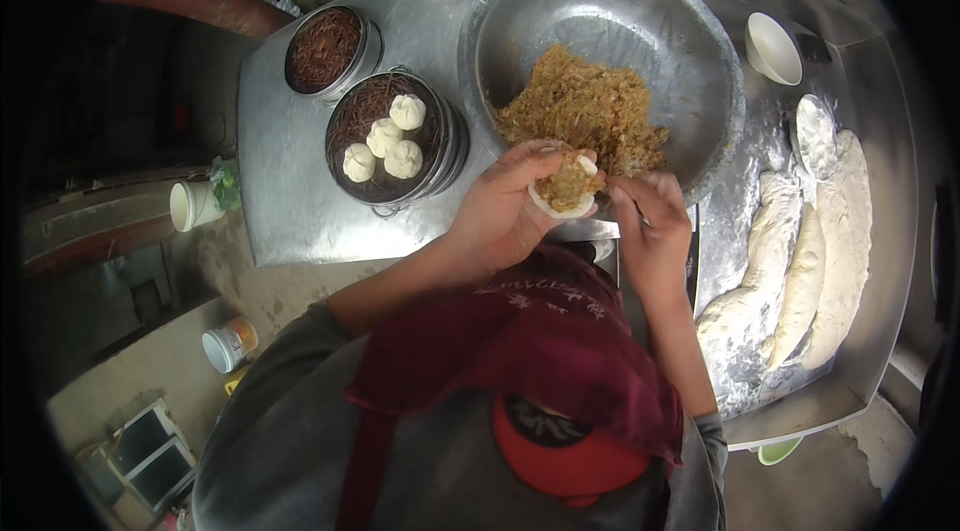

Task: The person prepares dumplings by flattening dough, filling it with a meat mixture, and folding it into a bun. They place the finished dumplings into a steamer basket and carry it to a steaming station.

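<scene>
In my left hand rests a round dough wrapper cupped on the fingers, with a mound of brown minced filling on it. The thumb lies along the wrapper's far left edge. My right hand is close by on the right, its fingers curled around what looks like a thin tool, mostly hidden, with the tip at the filling. Just beyond both hands, a wide metal basin holds a large heap of the same filling.
Left of the basin, pleated buns sit in a round steamer; another steamer stands behind it. On the right lie long dough rolls on a floured surface, with a scoop of flour and a white bowl.
</scene>
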`<state>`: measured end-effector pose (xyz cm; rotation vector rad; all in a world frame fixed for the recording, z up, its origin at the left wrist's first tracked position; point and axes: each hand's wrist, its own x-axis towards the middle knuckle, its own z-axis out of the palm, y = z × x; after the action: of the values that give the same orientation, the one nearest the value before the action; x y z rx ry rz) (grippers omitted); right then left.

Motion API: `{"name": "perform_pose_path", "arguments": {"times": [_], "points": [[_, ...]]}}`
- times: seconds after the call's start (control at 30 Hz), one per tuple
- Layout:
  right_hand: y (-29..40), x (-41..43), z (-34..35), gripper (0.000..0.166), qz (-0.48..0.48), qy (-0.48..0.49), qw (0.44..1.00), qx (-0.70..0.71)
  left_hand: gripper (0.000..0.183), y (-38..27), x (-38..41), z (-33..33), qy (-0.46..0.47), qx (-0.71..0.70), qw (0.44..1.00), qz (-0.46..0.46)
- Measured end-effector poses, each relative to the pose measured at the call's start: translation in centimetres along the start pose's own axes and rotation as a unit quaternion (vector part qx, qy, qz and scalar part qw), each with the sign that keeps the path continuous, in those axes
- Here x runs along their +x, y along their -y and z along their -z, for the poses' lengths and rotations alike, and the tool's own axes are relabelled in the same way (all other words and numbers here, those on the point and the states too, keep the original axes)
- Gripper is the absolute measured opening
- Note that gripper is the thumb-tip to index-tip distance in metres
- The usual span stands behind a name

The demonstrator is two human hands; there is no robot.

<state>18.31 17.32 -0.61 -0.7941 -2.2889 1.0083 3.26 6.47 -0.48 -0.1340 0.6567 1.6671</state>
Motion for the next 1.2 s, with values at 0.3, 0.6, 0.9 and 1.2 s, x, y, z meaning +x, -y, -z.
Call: {"name": "perform_pose_path", "arguments": {"times": [0.3, 0.6, 0.9, 1.2], "points": [[2.2, -0.9, 0.4, 0.022, -0.094, -0.001, 0.952, 0.29, 0.023, 1.2, -0.6, -0.4, 0.113, 0.007, 0.993, -0.016], [2.9, 0.4, 2.4, 0.008, -0.195, 0.108, 0.921, 0.32, 0.045, 0.3, -1.6, -1.5, 0.078, 0.332, 0.939, -0.035], [2.7, 1.6, 3.9, 0.011, -0.192, 0.187, 0.9, 0.344, 0.049, -1.1, -1.7, -1.9, 0.116, 0.327, 0.938, 0.0], [3.3, 2.0, 4.7, 0.022, -0.245, 0.189, 0.917, 0.253, 0.047, 0.2, -2.5, -2.1, 0.093, 0.447, 0.885, -0.09]]}}
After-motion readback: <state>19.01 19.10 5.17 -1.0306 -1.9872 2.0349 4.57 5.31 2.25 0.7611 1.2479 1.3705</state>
